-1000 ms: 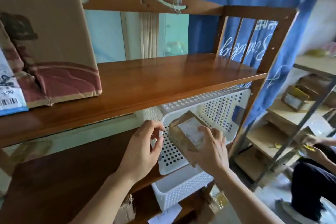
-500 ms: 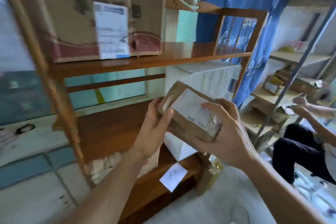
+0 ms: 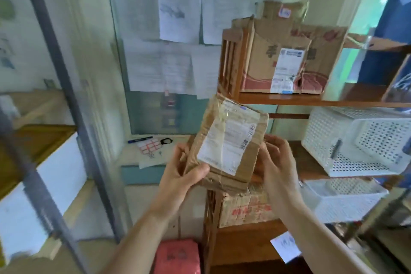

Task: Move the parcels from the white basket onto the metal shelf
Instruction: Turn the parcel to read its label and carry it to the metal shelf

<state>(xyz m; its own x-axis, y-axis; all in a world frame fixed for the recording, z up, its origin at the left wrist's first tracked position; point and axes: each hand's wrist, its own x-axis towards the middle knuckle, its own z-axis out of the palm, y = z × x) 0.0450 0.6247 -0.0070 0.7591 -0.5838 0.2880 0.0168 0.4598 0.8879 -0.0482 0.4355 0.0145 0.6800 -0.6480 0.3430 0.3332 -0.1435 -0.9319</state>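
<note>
A small brown cardboard parcel (image 3: 226, 142) with a white shipping label and clear tape is held up in front of me, tilted. My left hand (image 3: 184, 173) grips its lower left corner, thumb on the front. My right hand (image 3: 275, 160) holds its right edge from behind. The white perforated basket (image 3: 355, 140) lies on the middle board of a wooden shelf at the right. A grey metal shelf upright (image 3: 55, 69) runs diagonally down the left side, blurred, with light boards (image 3: 51, 162) beside it.
A large cardboard box (image 3: 287, 60) stands on the wooden shelf's top board. A second white basket (image 3: 342, 202) and another carton (image 3: 244, 209) sit lower down. Papers hang on the wall; a marker and stickers (image 3: 149, 144) lie on a ledge. A pink package (image 3: 178, 256) is at the bottom.
The parcel has been drawn out of the basket and away from the wooden shelf. My view has swung left, bringing the metal shelf upright into sight. Both hands now hold the parcel.
</note>
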